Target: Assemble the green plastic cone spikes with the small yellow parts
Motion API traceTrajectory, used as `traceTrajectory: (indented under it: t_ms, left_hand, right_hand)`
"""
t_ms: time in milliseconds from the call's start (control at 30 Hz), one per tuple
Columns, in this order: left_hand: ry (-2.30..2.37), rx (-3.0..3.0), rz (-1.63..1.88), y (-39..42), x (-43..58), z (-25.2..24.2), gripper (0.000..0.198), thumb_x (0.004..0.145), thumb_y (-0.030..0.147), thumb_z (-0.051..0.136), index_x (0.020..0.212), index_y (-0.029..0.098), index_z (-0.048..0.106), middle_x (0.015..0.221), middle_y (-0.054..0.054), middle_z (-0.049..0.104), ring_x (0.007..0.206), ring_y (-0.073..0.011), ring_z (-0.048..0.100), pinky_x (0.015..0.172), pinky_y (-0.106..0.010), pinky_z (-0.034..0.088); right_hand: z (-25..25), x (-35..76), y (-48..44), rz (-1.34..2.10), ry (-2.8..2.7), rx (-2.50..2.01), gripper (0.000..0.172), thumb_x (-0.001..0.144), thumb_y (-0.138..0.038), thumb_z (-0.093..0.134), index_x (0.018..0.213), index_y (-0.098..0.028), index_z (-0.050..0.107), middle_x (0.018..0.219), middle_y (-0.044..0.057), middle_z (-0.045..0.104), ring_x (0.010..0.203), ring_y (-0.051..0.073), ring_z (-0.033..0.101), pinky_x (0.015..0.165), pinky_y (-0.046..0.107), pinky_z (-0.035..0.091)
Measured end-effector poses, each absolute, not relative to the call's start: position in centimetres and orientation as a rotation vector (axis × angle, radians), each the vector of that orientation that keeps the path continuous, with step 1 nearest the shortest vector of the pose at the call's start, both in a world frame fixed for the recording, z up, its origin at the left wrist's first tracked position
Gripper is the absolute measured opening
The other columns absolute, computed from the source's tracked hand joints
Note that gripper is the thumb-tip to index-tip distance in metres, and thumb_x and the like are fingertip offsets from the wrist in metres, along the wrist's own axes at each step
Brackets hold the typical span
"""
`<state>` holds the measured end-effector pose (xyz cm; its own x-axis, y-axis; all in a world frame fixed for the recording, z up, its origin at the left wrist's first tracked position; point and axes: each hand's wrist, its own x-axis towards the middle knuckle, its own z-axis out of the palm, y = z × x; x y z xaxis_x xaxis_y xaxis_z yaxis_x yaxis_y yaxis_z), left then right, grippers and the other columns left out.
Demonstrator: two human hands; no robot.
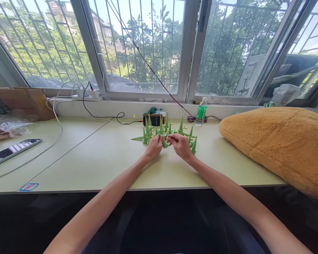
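Several green cone-shaped plastic pieces (181, 126) stand and lie in a cluster on the pale table, with small yellow parts (185, 128) among them. My left hand (155, 146) is closed on one green cone-shaped piece (164, 144) at the near side of the cluster. Right beside it, my right hand (180, 144) has thumb and forefinger pinched together against that piece. Whatever lies between those fingertips is too small to make out. Both hands partly cover the middle of the cluster.
Behind the cluster stands a device with a lit display (155, 121). A green-labelled bottle (201, 112) is at the back. An orange plush cushion (278, 148) fills the right side. On the left lie a phone (14, 151), a white cable (60, 132) and a cardboard box (38, 104).
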<state>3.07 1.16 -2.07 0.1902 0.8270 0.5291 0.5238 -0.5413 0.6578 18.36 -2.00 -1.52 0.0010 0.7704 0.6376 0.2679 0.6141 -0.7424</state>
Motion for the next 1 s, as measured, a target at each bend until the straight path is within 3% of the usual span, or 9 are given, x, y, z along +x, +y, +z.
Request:
traceTrajectory:
  t_ms: [100,300,1000]
  left_hand:
    - [1.268,2.135,1.301,1.05,3.09,-1.94,0.036,0.094,0.038,0.039,0.063,0.021,0.034,0.052,0.003,0.046,0.047,-0.0107,0.037,0.051,-0.026,0.029]
    - [1.242,2.125,1.309,0.95,3.04,-1.85,0.037,0.095,0.040,0.038,0.063,0.021,0.035,0.049,0.003,0.045,0.046,-0.0105,0.038,0.050,-0.026,0.030]
    - [1.166,2.028,1.318,0.86,3.12,-1.87,0.039,0.094,0.044,0.039,0.064,0.021,0.035,0.047,0.004,0.045,0.042,-0.0100,0.042,0.046,-0.025,0.031]
  right_hand:
    - [-1.58,18.30,-1.90,0.494,-1.563,-0.877,0.023,0.083,-0.037,0.061,0.084,-0.017,0.071,0.089,0.009,0.069,0.063,0.017,0.067,0.060,0.030,0.058]
    - [-1.36,18.18,-2.31,0.497,-1.571,-0.952,0.026,0.082,-0.042,0.061,0.090,-0.019,0.067,0.077,0.005,0.069,0.061,0.018,0.066,0.046,0.026,0.051]
    - [-0.98,18.35,-2.68,0.441,-1.567,-0.990,0.022,0.085,-0.041,0.057,0.079,-0.020,0.059,0.074,0.003,0.066,0.055,0.015,0.061,0.051,0.026,0.047]
